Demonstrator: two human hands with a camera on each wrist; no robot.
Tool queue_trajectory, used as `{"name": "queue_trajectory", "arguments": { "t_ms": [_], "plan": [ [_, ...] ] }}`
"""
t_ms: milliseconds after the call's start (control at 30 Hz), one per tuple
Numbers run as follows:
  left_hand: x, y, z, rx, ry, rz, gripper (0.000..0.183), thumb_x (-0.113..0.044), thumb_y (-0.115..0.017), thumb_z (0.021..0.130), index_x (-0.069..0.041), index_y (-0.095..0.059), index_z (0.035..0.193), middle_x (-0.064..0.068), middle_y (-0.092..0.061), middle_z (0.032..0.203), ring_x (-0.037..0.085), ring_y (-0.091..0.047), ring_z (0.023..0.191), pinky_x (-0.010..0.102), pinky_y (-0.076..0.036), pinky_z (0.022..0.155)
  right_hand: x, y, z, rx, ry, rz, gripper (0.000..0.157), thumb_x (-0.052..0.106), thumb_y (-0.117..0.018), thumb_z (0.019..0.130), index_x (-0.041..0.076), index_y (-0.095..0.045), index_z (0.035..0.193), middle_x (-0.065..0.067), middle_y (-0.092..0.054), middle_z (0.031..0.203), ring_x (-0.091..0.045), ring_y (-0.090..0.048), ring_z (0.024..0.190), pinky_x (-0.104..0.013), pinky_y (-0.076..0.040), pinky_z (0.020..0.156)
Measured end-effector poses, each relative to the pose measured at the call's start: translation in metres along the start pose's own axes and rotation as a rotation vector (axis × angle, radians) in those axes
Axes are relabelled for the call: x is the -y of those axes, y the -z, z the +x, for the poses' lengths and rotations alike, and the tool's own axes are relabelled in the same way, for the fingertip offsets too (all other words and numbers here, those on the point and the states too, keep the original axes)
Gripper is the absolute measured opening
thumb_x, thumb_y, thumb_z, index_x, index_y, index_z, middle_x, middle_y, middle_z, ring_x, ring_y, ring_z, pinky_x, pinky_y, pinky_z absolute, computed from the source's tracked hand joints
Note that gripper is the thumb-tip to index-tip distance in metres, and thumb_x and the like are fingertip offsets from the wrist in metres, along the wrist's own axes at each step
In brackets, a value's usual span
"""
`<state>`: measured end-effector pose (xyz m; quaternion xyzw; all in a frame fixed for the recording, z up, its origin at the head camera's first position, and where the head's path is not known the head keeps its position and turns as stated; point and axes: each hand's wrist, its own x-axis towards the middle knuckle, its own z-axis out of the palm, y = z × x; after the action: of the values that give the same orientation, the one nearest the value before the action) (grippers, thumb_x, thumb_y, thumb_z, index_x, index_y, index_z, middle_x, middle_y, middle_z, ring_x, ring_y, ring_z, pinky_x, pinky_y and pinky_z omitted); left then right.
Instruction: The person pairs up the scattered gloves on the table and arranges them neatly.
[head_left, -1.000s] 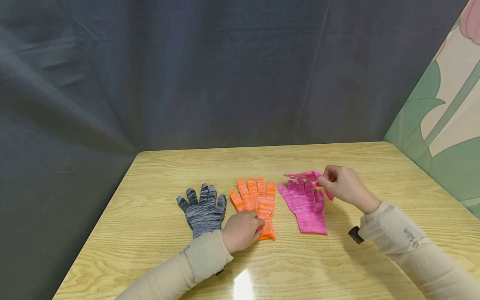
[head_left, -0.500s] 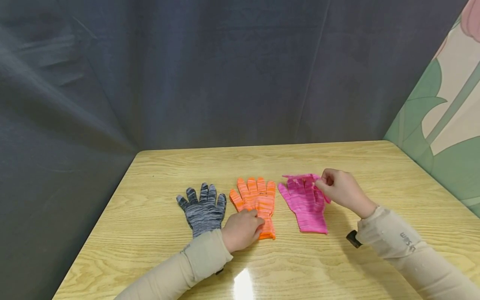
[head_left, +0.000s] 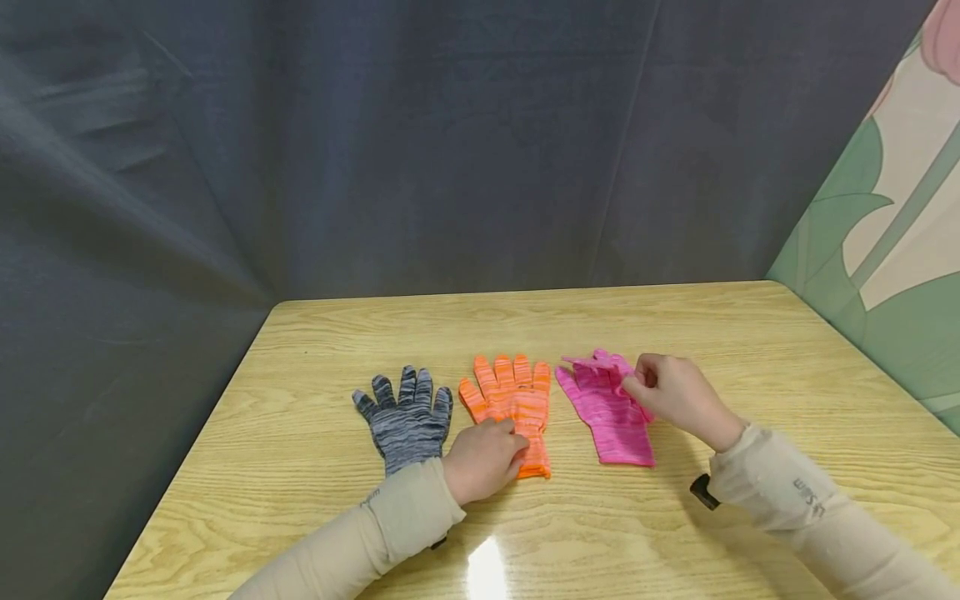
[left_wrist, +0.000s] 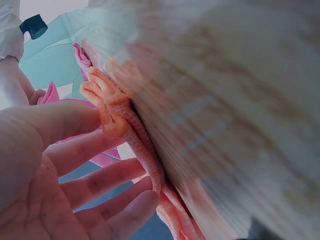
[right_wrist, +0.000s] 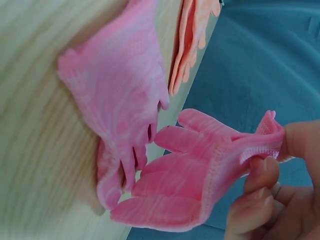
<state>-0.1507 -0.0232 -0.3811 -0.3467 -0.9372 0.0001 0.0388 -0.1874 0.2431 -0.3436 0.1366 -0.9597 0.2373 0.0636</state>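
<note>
My right hand [head_left: 681,400] pinches the cuff of a pink knit glove [right_wrist: 177,175] between thumb and fingers. In the right wrist view that glove hangs off the table, its fingers reaching toward a second pink glove [right_wrist: 117,85]. This second one [head_left: 624,442] lies on the table, overlapped at its fingers by the held glove in the head view. My left hand [head_left: 483,460] rests at the lower left of an orange glove [head_left: 528,408], its fairly straight fingers touching the fabric. Left of it, a grey-and-black striped glove [head_left: 408,429] lies partly behind the left hand and sleeve.
The gloves lie in a row on a wood-grain table [head_left: 337,333]. A dark curtain [head_left: 450,150] hangs behind and to the left. At the right stands a wall with a leaf pattern [head_left: 907,317].
My right hand has moved left and slightly toward the front, bringing the held pink glove further over the flat one. My left hand and the orange and grey gloves have stayed put.
</note>
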Motion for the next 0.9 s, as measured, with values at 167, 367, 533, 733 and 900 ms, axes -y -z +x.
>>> {"name": "queue_trajectory", "arguments": {
  "t_ms": [167, 367, 533, 733, 900],
  "plan": [
    [0.000, 0.000, 0.000, 0.006, 0.004, -0.003, 0.015, -0.027, -0.062, 0.089, -0.021, -0.070, 0.100, -0.003, -0.063, 0.087, 0.013, -0.059, 0.072, 0.022, -0.046, 0.052, 0.001, -0.004, -0.004, 0.014, 0.006, -0.005, 0.025, 0.016, -0.057, 0.086, 0.011, -0.046, 0.064, 0.004, -0.040, 0.052, -0.007, -0.034, 0.048, -0.022, -0.030, 0.048],
    [0.000, 0.000, 0.000, 0.006, 0.001, 0.003, 0.015, -0.027, -0.062, 0.089, -0.021, -0.070, 0.100, -0.003, -0.063, 0.087, 0.013, -0.060, 0.072, 0.022, -0.046, 0.053, 0.002, -0.011, -0.009, 0.019, 0.003, -0.012, 0.026, 0.016, -0.059, 0.084, 0.011, -0.045, 0.063, 0.004, -0.039, 0.053, -0.007, -0.033, 0.049, -0.021, -0.028, 0.049],
    [-0.001, 0.000, 0.000, 0.007, 0.002, -0.002, 0.015, -0.027, -0.062, 0.089, -0.021, -0.070, 0.100, -0.003, -0.063, 0.087, 0.013, -0.060, 0.073, 0.022, -0.047, 0.053, 0.003, -0.017, -0.013, 0.025, 0.020, -0.017, 0.025, 0.015, -0.060, 0.082, 0.012, -0.045, 0.063, 0.005, -0.039, 0.054, -0.007, -0.033, 0.050, -0.020, -0.027, 0.049],
    [0.000, 0.000, 0.000, 0.004, 0.002, -0.006, 0.014, -0.027, -0.062, 0.089, -0.021, -0.070, 0.100, -0.002, -0.063, 0.088, 0.014, -0.061, 0.074, 0.023, -0.047, 0.054, 0.003, -0.022, -0.016, 0.040, 0.014, -0.028, 0.022, 0.015, -0.060, 0.081, 0.012, -0.046, 0.064, 0.004, -0.041, 0.056, -0.007, -0.035, 0.050, -0.021, -0.029, 0.048],
    [0.000, 0.000, 0.000, 0.001, 0.002, -0.009, 0.015, -0.027, -0.063, 0.089, -0.021, -0.070, 0.100, -0.002, -0.064, 0.089, 0.013, -0.060, 0.074, 0.023, -0.047, 0.054, 0.004, -0.026, -0.017, 0.048, 0.021, -0.032, 0.021, 0.013, -0.060, 0.079, 0.012, -0.046, 0.063, 0.004, -0.043, 0.057, -0.007, -0.036, 0.050, -0.021, -0.029, 0.048]
  ]
}}
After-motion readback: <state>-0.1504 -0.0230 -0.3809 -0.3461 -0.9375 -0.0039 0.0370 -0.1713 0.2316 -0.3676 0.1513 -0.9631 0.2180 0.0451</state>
